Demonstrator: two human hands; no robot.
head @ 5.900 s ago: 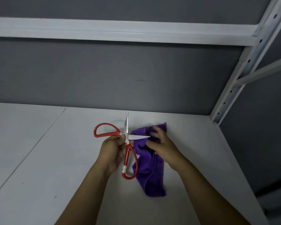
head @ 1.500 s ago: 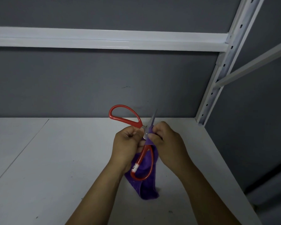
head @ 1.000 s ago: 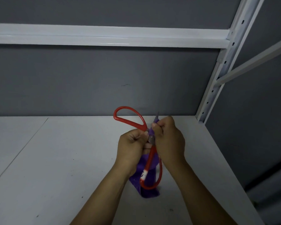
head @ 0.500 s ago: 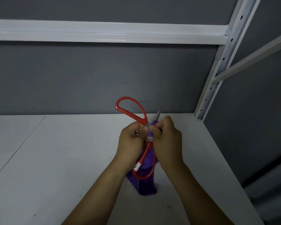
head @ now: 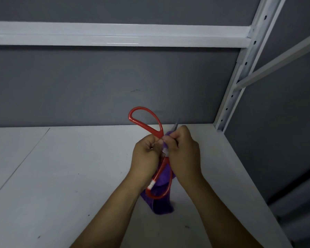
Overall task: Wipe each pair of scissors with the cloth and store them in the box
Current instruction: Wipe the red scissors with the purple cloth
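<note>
Scissors [head: 157, 173] with red handles sit mid-frame, spread open, left hand [head: 145, 156] curled around one blade. Right hand [head: 183, 154] pinches purple cloth [head: 161, 204] round the other blade, above the white shelf [head: 61, 176].

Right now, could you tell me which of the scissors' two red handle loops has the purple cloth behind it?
The lower loop, below the left hand and right hand, with the white label; the upper loop stands against the grey wall.

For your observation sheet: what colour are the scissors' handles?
Red; the scissor handles show best in the head view.
</note>
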